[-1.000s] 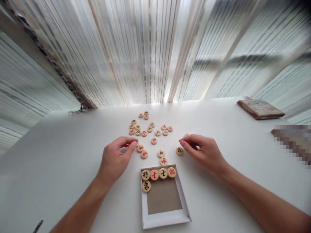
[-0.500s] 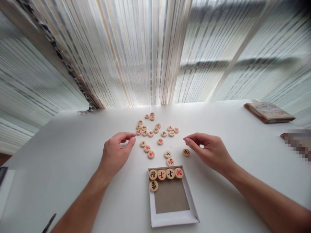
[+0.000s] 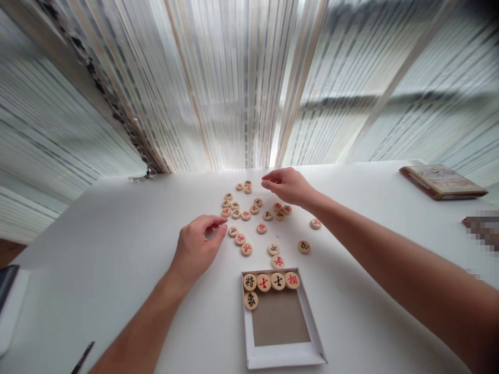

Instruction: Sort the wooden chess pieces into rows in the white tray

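Observation:
My left hand (image 3: 200,244) hovers left of the scattered xiangqi pieces, thumb and fingers apart with nothing between them. Just off its fingertips lies a black-marked piece (image 3: 233,231), with red-marked pieces (image 3: 240,239) below it. Farther back, my right hand (image 3: 287,186) reaches over the far side of the group. Its fingers are loosely apart and appear to hold nothing. A small cluster with a red-marked piece (image 3: 248,189) lies left of its fingertips. Nearer me is a shallow white box (image 3: 286,358) with a row of pieces along its far edge and a black elephant piece (image 3: 251,301) below.
A black cannon piece (image 3: 304,246) and a red-marked piece (image 3: 315,224) lie to the right on the white table (image 3: 128,249). A flat brown box (image 3: 442,182) sits at the far right. Striped curtains (image 3: 234,93) hang behind the table. A dark pen-like stick (image 3: 82,358) lies front left.
My right hand has moved forward and left, from beside the black cannon piece to the far pieces. My left hand barely moved. The view has shifted slightly.

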### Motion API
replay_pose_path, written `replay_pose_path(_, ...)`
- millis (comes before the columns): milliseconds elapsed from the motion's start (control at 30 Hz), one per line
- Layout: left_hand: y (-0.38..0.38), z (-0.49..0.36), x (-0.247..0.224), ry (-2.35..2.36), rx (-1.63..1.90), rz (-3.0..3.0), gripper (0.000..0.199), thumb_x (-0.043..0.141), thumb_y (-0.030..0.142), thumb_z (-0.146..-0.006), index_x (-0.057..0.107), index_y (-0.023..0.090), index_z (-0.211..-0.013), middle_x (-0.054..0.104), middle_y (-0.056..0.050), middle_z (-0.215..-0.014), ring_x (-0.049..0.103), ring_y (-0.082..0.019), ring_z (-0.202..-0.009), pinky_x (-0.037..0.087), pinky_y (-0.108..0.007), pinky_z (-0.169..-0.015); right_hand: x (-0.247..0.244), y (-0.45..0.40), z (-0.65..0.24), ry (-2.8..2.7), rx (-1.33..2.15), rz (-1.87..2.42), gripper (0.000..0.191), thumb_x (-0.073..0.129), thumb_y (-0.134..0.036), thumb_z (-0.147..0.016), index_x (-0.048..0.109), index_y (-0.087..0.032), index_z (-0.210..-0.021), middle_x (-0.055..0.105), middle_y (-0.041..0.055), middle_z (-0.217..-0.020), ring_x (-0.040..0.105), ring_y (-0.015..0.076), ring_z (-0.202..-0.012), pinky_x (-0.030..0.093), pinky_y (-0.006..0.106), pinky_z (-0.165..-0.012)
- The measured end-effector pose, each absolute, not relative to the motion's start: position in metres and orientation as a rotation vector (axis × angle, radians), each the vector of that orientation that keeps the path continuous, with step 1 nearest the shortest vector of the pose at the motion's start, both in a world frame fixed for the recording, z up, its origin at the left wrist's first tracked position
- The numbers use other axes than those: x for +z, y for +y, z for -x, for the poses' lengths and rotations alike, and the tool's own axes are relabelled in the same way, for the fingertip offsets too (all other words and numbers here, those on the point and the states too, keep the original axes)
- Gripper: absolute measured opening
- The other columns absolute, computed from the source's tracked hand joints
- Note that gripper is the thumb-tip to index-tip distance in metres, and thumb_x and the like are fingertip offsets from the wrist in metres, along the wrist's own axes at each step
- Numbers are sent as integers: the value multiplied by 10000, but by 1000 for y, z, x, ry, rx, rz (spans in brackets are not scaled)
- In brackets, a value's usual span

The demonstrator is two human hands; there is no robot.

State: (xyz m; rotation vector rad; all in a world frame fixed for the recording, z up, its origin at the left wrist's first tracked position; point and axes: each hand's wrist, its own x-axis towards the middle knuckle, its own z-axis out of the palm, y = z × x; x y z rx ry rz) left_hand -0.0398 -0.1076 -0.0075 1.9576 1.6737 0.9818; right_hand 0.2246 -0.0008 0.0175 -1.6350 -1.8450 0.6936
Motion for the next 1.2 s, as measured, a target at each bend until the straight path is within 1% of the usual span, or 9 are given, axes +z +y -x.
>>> replay_pose_path(133,-106,40,-8,1665,1001,-1958,242,654,352,-938,828,203,-1017,834,-51,-1011,766,-220,-891,596,-348,-851,14,40,-197,-1918,692,1696,359,716,-375,-1010,734,-129,-1271,740,174,-1259,704,288,-1134,585,451,-995)
replay_pose_path(233,-105,39,-8,1663,1016,-1951,232,655,335,-938,830,199,-1007,833,-52,-997,765,-217,-869,600,-344,-840,10,57,-182,-1976,728,1749,356,688,-368,-1040,658,-180,-1341,671,122,-1362,698,266,-1150,610,478,-972)
replay_pose_path(767,-108,34,-8,1603,1092,-1980,219,650,314,-943,831,194,-972,840,-53,-985,767,-210,-835,626,-332,-791,0,41,-193,-1785,950,1657,368,686,-368,-1041,646,-191,-1362,658,115,-1382,697,267,-1156,615,483,-966)
replay_pose_path(833,-110,32,-6,1568,1107,-1988,222,649,319,-945,831,196,-981,841,-55,-997,775,-216,-870,629,-329,-802,3,26,-209,-1692,988,1587,323,673,-356,-1049,660,-172,-1315,695,118,-1302,715,242,-1074,624,441,-919)
replay_pose_path(900,-113,28,-3,1525,1117,-1987,226,656,336,-947,832,200,-989,841,-55,-998,780,-224,-900,631,-327,-803,5,2,-227,-1603,1008,1515,205,626,-306,-1066,671,-129,-1159,754,114,-1023,698,181,-820,596,343,-767)
replay_pose_path(967,-117,23,-1,1489,1112,-1954,238,670,367,-945,832,201,-998,841,-59,-1008,781,-230,-908,633,-326,-794,6,-30,-241,-1534,1047,1451,193,625,-322,-1052,657,-141,-993,717,72,-822,613,142,-655,518,291,-632)
replay_pose_path(1033,-120,15,1,1448,1099,-1887,259,682,399,-943,833,200,-1013,842,-67,-1032,783,-236,-915,636,-330,-796,5,-65,-250,-1485,1104,1401,269,622,-389,-1030,639,-155,-899,616,14,-691,529,123,-596,436,269,-567)
replay_pose_path(1100,-125,5,3,1371,1053,-1808,286,685,419,-947,831,195,-1048,841,-78,-1057,784,-240,-924,640,-341,-824,3,-100,-251,-1449,1183,1349,316,595,-473,-1008,623,-164,-944,499,-48,-628,434,112,-552,352,258,-522)
replay_pose_path(1200,-135,-11,7,1221,919,-1724,298,698,417,-951,821,188,-1096,836,-95,-1092,788,-246,-957,642,-358,-871,4,-142,-248,-1454,1342,1242,312,588,-483,-982,596,-177,-1044,460,-72,-650,424,119,-581,370,270,-564)
